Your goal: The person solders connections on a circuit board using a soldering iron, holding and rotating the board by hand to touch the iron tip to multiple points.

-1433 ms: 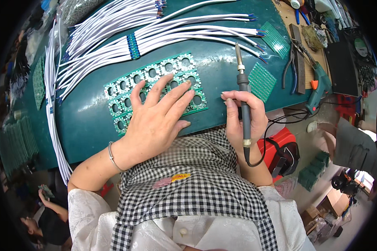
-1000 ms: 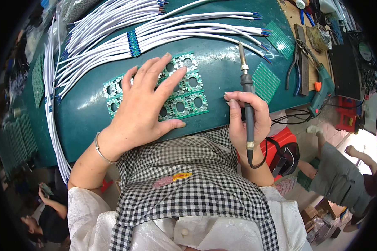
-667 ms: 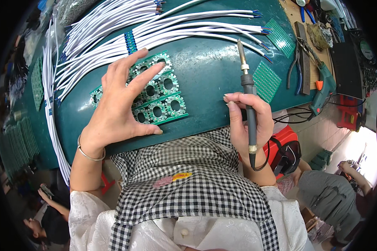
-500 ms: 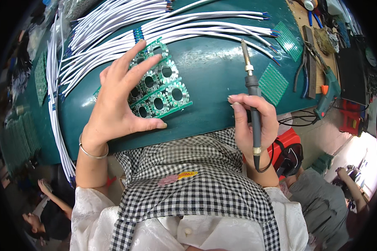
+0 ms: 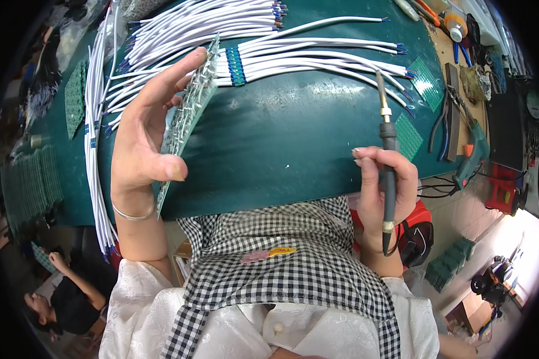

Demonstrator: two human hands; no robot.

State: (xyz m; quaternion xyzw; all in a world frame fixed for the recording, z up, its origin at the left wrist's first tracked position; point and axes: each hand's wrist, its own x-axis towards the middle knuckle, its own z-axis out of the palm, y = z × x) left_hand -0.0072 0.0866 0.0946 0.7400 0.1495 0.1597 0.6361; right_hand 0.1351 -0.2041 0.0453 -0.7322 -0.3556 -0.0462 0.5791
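My left hand [image 5: 141, 137] grips a green circuit board panel [image 5: 191, 107] by its edges, thumb at the near side and fingers at the far side. The panel is tilted up nearly on edge, so its face shows only as a narrow strip. In my right hand [image 5: 386, 182] is a soldering iron [image 5: 388, 137], held like a pen, its metal tip pointing away from me above the table. Beyond the panel lie white cables [image 5: 317, 63] with stripped coloured ends, gathered by a blue-green band [image 5: 235, 66].
A larger bundle of white cables [image 5: 203, 27] lies at the back left, another [image 5: 93, 119] along the left side. Two green perforated boards [image 5: 426, 84] rest at the right, near pliers [image 5: 443, 119] and a green-handled soldering gun [image 5: 473, 157]. Another person [image 5: 78, 299] sits at lower left.
My left hand has turned the panel from nearly face-up to almost on edge and moved it left. The soldering iron shifts a little within the view, still in my right hand.
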